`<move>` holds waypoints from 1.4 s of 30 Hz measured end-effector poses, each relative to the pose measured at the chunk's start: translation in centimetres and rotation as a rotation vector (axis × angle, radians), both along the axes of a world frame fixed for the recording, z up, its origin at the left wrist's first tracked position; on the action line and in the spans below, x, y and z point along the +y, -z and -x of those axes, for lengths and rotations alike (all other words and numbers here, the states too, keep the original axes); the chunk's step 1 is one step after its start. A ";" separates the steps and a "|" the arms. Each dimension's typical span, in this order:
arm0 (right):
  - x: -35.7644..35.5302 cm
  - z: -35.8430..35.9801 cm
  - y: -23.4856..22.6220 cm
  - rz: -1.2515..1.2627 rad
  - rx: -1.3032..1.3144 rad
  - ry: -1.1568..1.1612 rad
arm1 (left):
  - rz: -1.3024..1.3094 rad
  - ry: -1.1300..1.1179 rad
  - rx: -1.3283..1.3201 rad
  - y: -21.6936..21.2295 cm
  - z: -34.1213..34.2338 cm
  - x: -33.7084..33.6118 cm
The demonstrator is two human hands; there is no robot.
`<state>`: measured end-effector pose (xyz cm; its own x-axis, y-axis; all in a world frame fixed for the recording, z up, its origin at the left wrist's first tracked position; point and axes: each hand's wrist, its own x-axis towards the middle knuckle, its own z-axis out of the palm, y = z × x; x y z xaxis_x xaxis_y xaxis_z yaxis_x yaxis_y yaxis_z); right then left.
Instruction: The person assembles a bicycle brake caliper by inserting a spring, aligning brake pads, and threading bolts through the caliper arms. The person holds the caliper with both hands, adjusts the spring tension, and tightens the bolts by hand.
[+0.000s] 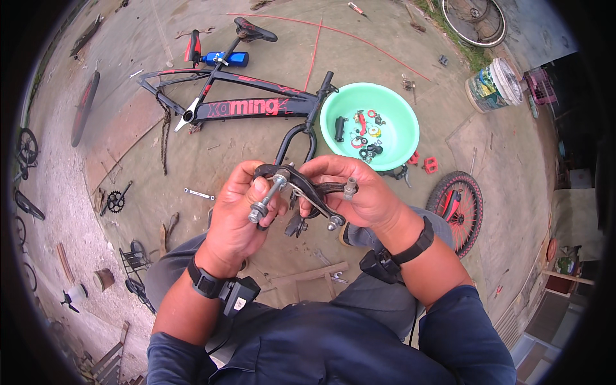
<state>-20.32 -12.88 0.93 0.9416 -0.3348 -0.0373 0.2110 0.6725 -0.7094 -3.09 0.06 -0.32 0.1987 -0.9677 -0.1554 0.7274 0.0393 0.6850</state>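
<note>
In the middle of the picture, the person holds a black bike brake (307, 192) up in both hands. The left hand (240, 215) grips its long bolt (268, 199); the right hand (356, 192) pinches the other arm. The brake lies mostly across the picture, and the bolt points down-left. The small nut could slip off and roll away on the ground, far from the green bowl (401, 102).

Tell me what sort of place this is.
Likely an outdoor bicycle repair yard: a stripped bike frame lies on the concrete, a green basin holds small parts, and both hands grip a brake caliper.
</note>
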 end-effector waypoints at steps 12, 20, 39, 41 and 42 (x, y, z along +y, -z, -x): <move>-1.4 1.2 -1.5 0.063 0.073 -0.008 | -0.029 -0.032 -0.029 -0.5 0.1 -0.2; -1.9 1.2 -2.2 0.144 0.202 0.043 | -0.031 -0.027 -0.063 -0.3 0.1 -0.2; -2.0 0.9 -2.0 0.236 0.165 0.111 | -0.010 -0.023 -0.070 -0.1 0.1 -0.2; -2.0 0.8 -2.0 0.254 0.156 0.105 | -0.005 -0.018 -0.068 -0.1 0.0 -0.2; -2.0 0.8 -2.0 0.263 0.156 0.106 | -0.002 -0.015 -0.068 -0.1 0.0 -0.2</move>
<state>-21.11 -14.90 2.92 0.8906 -0.4482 -0.0775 0.1454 0.4420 -0.8851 -3.09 -0.14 -0.26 0.2236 -0.9641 -0.1433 0.6785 0.0484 0.7330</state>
